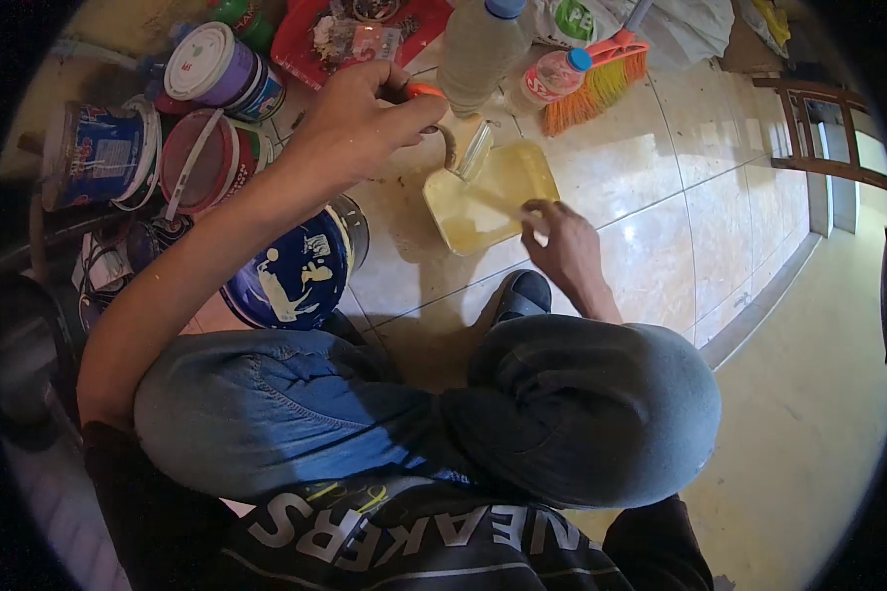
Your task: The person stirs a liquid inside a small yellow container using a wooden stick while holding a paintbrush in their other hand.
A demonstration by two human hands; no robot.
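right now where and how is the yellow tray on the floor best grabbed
The yellow tray is probably best pinched by the near part of its left rim, with a hand coming from the left: it lies flat, its raised edge offers a grip, and that stretch looks unobstructed, while the right hand is at its right side.

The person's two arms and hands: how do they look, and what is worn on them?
The left hand and right hand are bare, without visible gloves. Both arms have black fabric sleeves, the left one ending near the elbow.
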